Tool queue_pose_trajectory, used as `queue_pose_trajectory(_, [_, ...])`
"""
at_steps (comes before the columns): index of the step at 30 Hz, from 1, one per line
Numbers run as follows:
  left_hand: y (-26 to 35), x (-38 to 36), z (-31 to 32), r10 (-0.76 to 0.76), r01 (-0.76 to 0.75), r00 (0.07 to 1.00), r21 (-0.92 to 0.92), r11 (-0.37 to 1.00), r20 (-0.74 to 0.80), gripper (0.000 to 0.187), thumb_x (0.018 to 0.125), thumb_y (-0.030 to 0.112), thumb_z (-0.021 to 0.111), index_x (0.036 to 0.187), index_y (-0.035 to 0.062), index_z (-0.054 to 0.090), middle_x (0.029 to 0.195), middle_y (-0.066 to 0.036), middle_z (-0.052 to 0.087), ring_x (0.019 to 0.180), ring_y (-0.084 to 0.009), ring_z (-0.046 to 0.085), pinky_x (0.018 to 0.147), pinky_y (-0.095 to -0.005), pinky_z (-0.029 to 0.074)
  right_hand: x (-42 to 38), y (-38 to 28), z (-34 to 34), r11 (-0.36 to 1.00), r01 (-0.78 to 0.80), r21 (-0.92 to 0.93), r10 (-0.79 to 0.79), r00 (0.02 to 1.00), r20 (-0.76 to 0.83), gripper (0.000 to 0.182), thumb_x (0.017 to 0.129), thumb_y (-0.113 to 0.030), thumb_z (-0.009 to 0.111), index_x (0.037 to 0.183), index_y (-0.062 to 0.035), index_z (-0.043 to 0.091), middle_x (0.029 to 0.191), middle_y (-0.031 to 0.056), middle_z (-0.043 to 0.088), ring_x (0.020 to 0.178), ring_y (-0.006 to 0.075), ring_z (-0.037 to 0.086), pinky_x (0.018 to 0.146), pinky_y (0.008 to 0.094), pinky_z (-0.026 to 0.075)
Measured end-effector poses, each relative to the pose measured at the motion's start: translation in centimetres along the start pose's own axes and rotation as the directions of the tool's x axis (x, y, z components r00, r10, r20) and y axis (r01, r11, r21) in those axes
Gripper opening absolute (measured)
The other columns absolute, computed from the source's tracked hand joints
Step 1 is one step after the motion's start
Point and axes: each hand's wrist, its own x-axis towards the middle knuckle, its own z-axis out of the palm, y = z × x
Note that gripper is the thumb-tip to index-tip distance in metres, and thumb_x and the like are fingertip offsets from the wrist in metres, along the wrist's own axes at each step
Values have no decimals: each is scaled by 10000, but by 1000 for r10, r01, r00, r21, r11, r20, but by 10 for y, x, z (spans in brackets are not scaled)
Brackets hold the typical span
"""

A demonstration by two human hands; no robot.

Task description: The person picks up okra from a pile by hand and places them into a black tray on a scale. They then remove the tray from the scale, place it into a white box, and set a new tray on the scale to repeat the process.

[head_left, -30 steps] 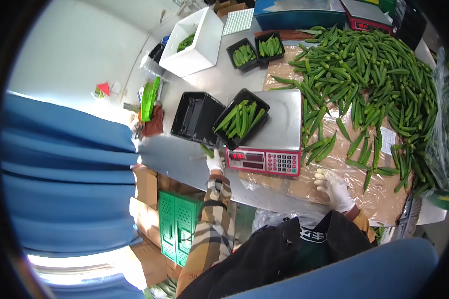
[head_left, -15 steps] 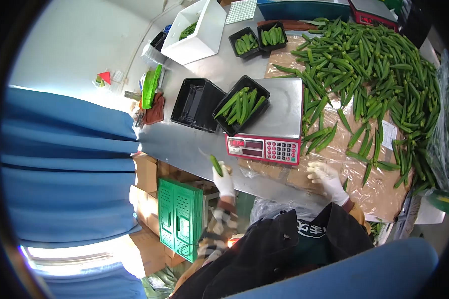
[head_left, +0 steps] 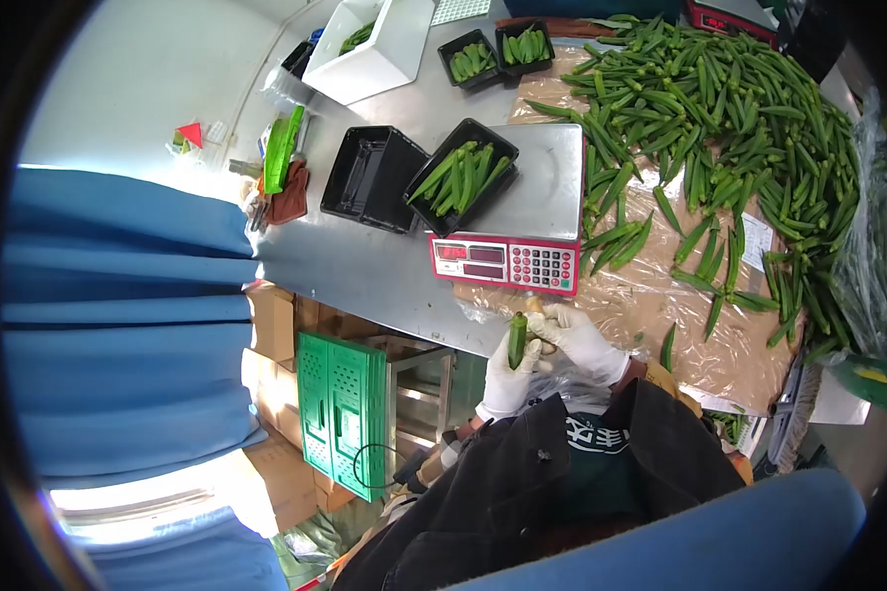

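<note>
My gloved left hand (head_left: 508, 382) is closed round an okra pod (head_left: 517, 340), held upright near the table's front edge. Close against it on the right is my gloved right hand (head_left: 579, 340), its fingers bent together near the pod; what they may hold is too small to name. Beyond my hands is a red-framed scale (head_left: 552, 187). A black tray (head_left: 498, 143) with several okra pods rests tilted across the scale's left side and the edge of some empty black trays (head_left: 360, 182).
A large okra pile (head_left: 729, 108) covers brown wrapped cardboard (head_left: 641, 325) on the right. Two filled black trays (head_left: 470, 61) and a white foam box (head_left: 389, 59) stand at the back. Green crates (head_left: 340, 414) are below the table, left. A green tool (head_left: 281, 153) lies at the left edge.
My left hand has moved right with its okra pod, and my right hand has moved left to meet it. The view has shifted slightly. A single pod now shows on the cardboard beside my right hand.
</note>
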Motion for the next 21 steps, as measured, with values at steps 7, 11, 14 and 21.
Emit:
queue_pose_trajectory(7, [36, -10, -9, -200, 196, 975, -56, 979, -93, 427, 987, 109, 622, 1399, 66, 521, 786, 12, 642, 522, -16, 451, 462, -184, 361, -6, 6, 10, 910, 308, -276, -342, 936, -80, 340, 943, -85, 626, 1257, 2, 527, 1118, 55, 623, 861, 115, 637, 765, 292, 534])
queue_pose_trajectory(11, [27, -10, -33, -111, 102, 991, -116, 988, -76, 396, 1037, 217, 547, 1410, 89, 512, 633, 70, 476, 500, -16, 394, 456, -184, 329, -16, -5, 11, 702, 335, -629, -460, 887, -40, 429, 898, -61, 621, 1314, -41, 516, 1051, 114, 636, 878, 222, 666, 782, 327, 523])
queue_pose_trajectory(14, [27, -13, -44, -107, 105, 993, -54, 993, -42, 422, 1069, 352, 457, 1395, 92, 525, 600, 79, 410, 494, -18, 350, 456, -189, 310, -22, -12, 23, 546, 367, -753, -547, 837, 11, 456, 866, -70, 633, 1312, -76, 536, 1001, 145, 625, 878, 300, 655, 768, 358, 521])
queue_pose_trajectory(21, [33, -16, -47, -101, 102, 995, -39, 994, 24, 393, 1065, 321, 481, 1365, 77, 555, 594, 81, 397, 497, -17, 339, 471, -192, 299, -16, -15, 20, 322, 439, -839, -632, 760, 156, 471, 806, -78, 685, 1268, -107, 595, 951, 108, 626, 858, 324, 642, 726, 405, 520])
